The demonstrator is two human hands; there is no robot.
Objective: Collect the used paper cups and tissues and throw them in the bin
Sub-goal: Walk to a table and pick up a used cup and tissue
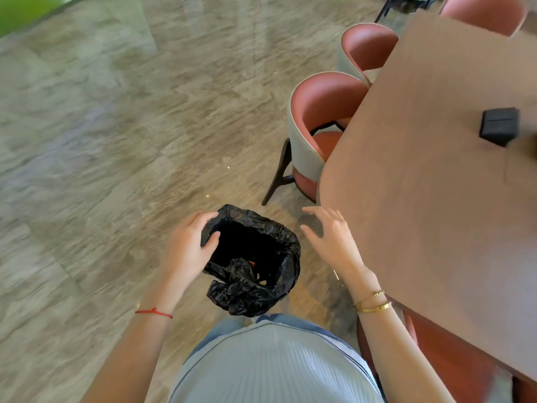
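Gripping the bin liner [255, 266] rim, your left hand [186, 251] fingers are clamped to keep it open; your right hand [334, 242], just beside it, is hovering spread, empty.

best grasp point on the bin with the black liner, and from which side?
Probably the rim of the bin, taken from above. The mouth faces up and open, and the black liner folded over the edge gives a lip to pinch. The left hand already grips the rim's left side, so the open right hand could take the free right side, nearest the table.
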